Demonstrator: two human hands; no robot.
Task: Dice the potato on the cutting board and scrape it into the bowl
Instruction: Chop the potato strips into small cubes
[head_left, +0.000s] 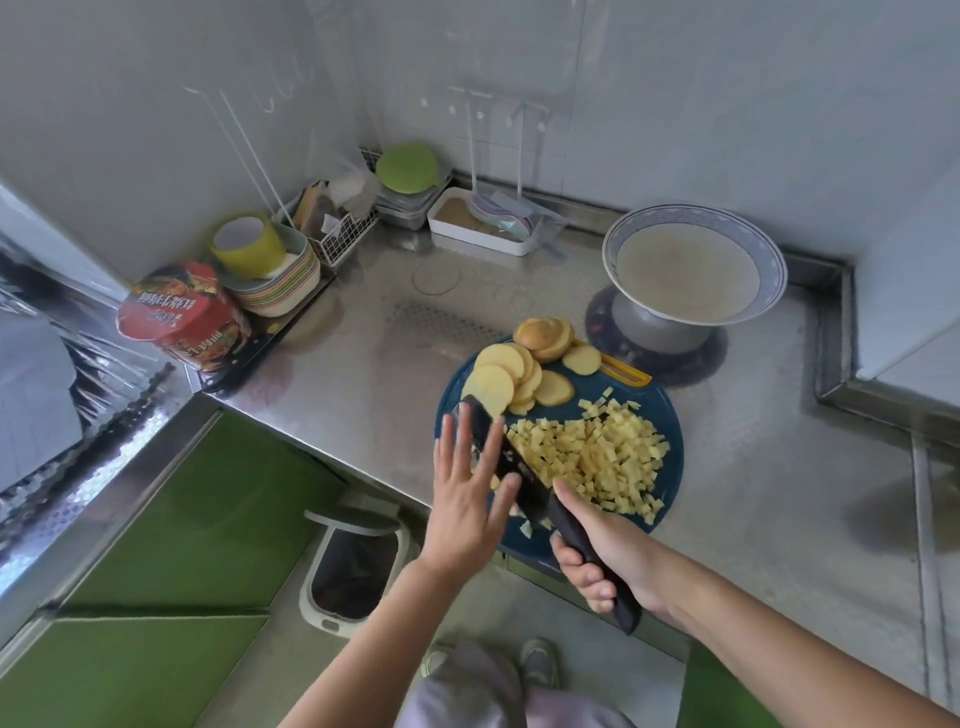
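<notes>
Now, on the steel worktop (363, 374), a round blue cutting board (662, 408). On the middle and right part of the cutting board, a big heap of little yellow potato cubes (592, 457). On its far left part, flat potato slices (498, 379), leaning on each other like tipped-over coins. At its far edge, a brown end bit (540, 332) on top of more slices.

Across the near left part of the cutting board, a black knife (522, 475), tip pointing away. Right hand (618, 561) wrapped tight round the knife's handle, just past the board's near edge, one finger stretched out along the top of the blade. Left hand (467, 493) flat and loose, fingers straight and spread wide, pressed on the left side of the blade; holding nothing. Some pale bits by the blade, too small to tell if stuck on it or not.

Just behind the cutting board, to the right, a big bowl (609, 254) with a blue rim, up on a grey foot, on a dark mat (701, 358). Something pale and smooth inside.

Far left of the cutting board, a red noodle cup (182, 317) and a stack of plates (283, 291). Below the board's near edge, down on the floor, a white bin (358, 566).
</notes>
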